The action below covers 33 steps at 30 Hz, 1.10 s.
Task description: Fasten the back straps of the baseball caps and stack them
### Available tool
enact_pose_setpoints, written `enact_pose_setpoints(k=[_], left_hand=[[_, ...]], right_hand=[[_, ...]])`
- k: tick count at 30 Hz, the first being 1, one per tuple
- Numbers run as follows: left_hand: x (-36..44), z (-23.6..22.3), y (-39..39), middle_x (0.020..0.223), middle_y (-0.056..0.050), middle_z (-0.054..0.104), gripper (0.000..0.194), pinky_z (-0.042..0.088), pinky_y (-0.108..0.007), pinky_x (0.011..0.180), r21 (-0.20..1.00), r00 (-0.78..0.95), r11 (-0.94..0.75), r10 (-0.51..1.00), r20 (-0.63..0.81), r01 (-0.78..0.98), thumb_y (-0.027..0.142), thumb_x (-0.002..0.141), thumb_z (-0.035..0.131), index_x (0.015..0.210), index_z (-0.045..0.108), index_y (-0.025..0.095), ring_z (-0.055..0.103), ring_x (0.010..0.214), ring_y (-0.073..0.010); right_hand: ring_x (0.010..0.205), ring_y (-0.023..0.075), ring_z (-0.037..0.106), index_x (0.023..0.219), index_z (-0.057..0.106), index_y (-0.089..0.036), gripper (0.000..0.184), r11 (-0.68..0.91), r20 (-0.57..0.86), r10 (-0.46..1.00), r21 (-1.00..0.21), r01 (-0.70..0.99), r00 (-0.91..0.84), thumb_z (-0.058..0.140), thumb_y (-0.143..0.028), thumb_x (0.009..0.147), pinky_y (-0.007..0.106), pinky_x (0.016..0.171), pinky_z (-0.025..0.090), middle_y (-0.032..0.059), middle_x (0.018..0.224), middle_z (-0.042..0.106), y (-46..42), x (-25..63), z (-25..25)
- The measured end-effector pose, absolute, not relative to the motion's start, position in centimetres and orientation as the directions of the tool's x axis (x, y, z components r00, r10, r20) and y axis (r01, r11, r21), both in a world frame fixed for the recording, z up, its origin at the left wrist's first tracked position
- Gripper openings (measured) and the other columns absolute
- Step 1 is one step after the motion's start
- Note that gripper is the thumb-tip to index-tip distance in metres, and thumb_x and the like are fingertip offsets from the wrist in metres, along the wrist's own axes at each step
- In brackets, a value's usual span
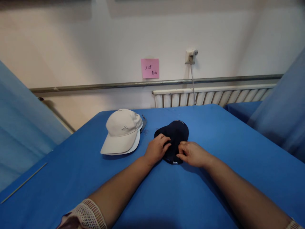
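A dark, nearly black cap [172, 133] lies on the blue-covered table [147, 197], its rounded brim pointing toward the wall. My left hand [157, 147] grips the cap's left side, fingers curled and thumb pressed in. On the other side, my right hand [192, 154] pinches the cap's fabric near its lower right edge. A small shiny patch shows at the cap's near end. To the left sits a cream cap [122, 127] with a small striped logo, stacked over another white brim [134, 144]. Part of something dark peeks out behind this stack.
A thin stick [23, 183] lies by the table's left edge. Light blue curtains [17, 127] hang on both sides. Behind the table are a metal rail [114, 85], a radiator [212, 95], a plugged-in socket [190, 57] and a pink note [150, 68].
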<state>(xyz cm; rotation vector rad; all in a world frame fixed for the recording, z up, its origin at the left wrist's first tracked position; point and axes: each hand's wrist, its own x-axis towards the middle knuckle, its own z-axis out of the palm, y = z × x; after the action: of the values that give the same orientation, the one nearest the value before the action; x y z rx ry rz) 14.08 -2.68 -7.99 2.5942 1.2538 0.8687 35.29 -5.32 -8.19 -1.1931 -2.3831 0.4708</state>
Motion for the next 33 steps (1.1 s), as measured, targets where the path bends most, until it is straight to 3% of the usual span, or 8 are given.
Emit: enact_pose_setpoints(k=[6,13,15,18,21,27,30,33], left_hand=[[14.2,-7.4,-2.7,0.09,-0.003,0.058,0.011,0.048,-0.031,0.074,0.334,0.475,-0.646,0.746,0.467,0.686,0.022,0.088,0.055,0.099,0.057,0.018,0.058,0.082,-0.0163],[14.2,-3.7,-3.7,0.087,-0.002,0.06,0.012,0.047,-0.03,0.072,0.478,0.357,-0.617,0.77,0.528,0.625,0.026,0.088,0.055,0.098,0.059,0.019,0.058,0.078,-0.0155],[14.2,-2.8,-3.9,0.084,-0.001,0.06,0.012,0.047,-0.029,0.071,0.514,0.349,-0.606,0.784,0.513,0.607,0.027,0.087,0.057,0.096,0.06,0.02,0.058,0.075,-0.0146],[14.4,-2.4,-4.4,0.081,0.0,0.06,0.011,0.046,-0.028,0.07,0.535,0.358,-0.613,0.783,0.508,0.581,0.027,0.086,0.059,0.093,0.062,0.02,0.057,0.073,-0.0139],[14.9,-2.8,-4.9,0.08,-0.001,0.061,0.011,0.046,-0.028,0.069,0.53,0.389,-0.64,0.764,0.514,0.557,0.028,0.085,0.06,0.092,0.063,0.02,0.057,0.073,-0.0144],[14.9,-3.7,-4.8,0.084,-0.001,0.064,0.013,0.047,-0.028,0.071,0.616,0.352,-0.624,0.781,0.516,0.481,0.027,0.086,0.058,0.095,0.064,0.02,0.059,0.076,-0.0142],[13.9,-4.2,-3.8,0.088,-0.002,0.066,0.017,0.049,-0.028,0.073,0.675,0.196,-0.564,0.816,0.544,0.475,0.029,0.088,0.054,0.098,0.063,0.019,0.06,0.079,-0.0145],[12.9,-5.0,-2.8,0.081,-0.002,0.065,0.018,0.048,-0.027,0.07,0.661,0.16,-0.523,0.834,0.529,0.538,0.033,0.088,0.053,0.088,0.063,0.018,0.059,0.073,-0.014]], right_hand=[[0.061,0.0099,0.05,0.067,0.055,-0.018,0.018,0.568,0.233,0.818,-0.466,0.678,-0.526,0.062,-0.024,0.082,0.024,0.057,0.032,-0.0011,0.071,0.057,-5.2,35.2,-8.3],[0.058,0.0114,0.048,0.062,0.05,-0.019,0.025,0.518,0.343,0.851,-0.427,0.741,-0.397,0.057,-0.028,0.085,0.027,0.055,0.032,-0.0001,0.067,0.055,-5.7,35.3,-6.9],[0.058,0.0118,0.049,0.065,0.05,-0.02,0.025,0.512,0.417,0.847,-0.471,0.718,-0.331,0.055,-0.031,0.087,0.027,0.056,0.035,-0.0002,0.068,0.055,-6.1,35.2,-6.5],[0.058,0.0115,0.05,0.085,0.055,-0.021,0.015,0.527,0.513,0.829,-0.585,0.617,-0.222,0.056,-0.035,0.086,0.026,0.056,0.04,0.0005,0.075,0.058,-6.7,34.6,-6.3],[0.057,0.011,0.051,0.103,0.055,-0.021,0.024,0.542,0.529,0.826,-0.649,0.535,-0.195,0.059,-0.035,0.084,0.026,0.056,0.043,0.0021,0.084,0.06,-7.0,34.0,-6.5],[0.054,0.0112,0.048,0.084,0.057,-0.021,0.007,0.479,0.468,0.872,-0.749,0.458,-0.146,0.056,-0.028,0.084,0.024,0.05,0.039,-0.0023,0.064,0.053,-6.5,33.6,-7.4],[0.05,0.0103,0.045,0.081,0.056,-0.021,0.013,0.395,0.418,0.908,-0.859,0.325,0.002,0.057,-0.034,0.083,0.023,0.046,0.036,-0.0042,0.059,0.05,-5.6,34.0,-7.9],[0.049,0.0101,0.044,0.081,0.055,-0.02,0.021,0.343,0.38,0.903,-0.918,0.197,0.199,0.06,-0.041,0.08,0.022,0.046,0.036,-0.004,0.06,0.05,-4.7,34.5,-8.2]])
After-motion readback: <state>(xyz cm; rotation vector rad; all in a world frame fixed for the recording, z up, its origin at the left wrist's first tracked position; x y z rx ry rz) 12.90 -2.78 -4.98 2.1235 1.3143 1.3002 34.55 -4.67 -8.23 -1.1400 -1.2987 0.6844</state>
